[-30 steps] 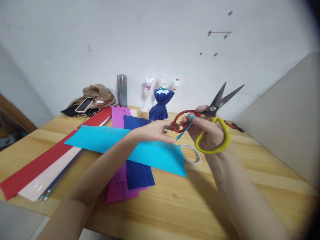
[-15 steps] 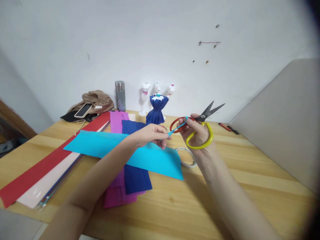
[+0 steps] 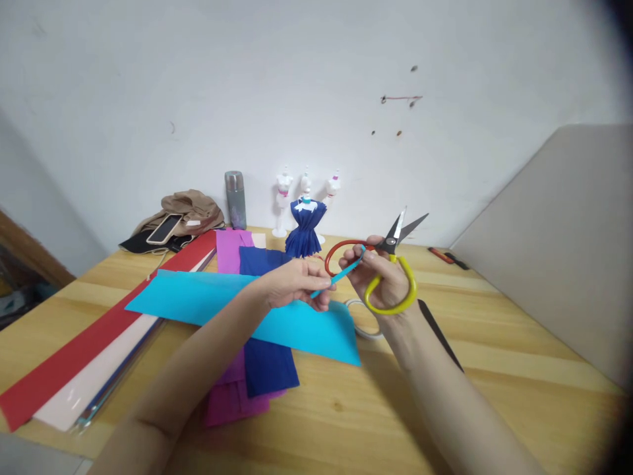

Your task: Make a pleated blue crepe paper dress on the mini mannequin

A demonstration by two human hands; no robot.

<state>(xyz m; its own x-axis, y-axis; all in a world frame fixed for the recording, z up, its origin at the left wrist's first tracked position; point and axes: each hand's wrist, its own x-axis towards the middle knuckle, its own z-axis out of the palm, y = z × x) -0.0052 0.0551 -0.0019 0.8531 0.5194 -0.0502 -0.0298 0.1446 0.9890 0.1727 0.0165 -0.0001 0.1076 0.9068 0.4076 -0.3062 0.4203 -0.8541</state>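
Note:
My right hand (image 3: pixel 383 280) grips scissors (image 3: pixel 390 254) with one red and one yellow handle loop, blades parted and pointing up to the right. Its fingertips also touch the upper end of a thin cyan paper strip (image 3: pixel 341 274). My left hand (image 3: pixel 297 285) pinches the strip's lower end, so the strip stretches between both hands above the table. Under my left hand lies a large cyan paper sheet (image 3: pixel 212 300), on top of dark blue (image 3: pixel 267 359) and magenta paper (image 3: pixel 230 396).
A roll of clear tape (image 3: pixel 363 323) lies beneath my right hand. Red and white sheets (image 3: pixel 84 356) lie at the left. At the back stand a blue paper dress on a small mannequin (image 3: pixel 304 224), white mannequins, a grey bottle (image 3: pixel 235 198), and a phone on cloth (image 3: pixel 171 221). A grey board (image 3: pixel 558 231) leans at right.
My left hand has taken hold of the cyan strip and pulled its end down and left. The scissors have come lower, and the view has tilted down a little.

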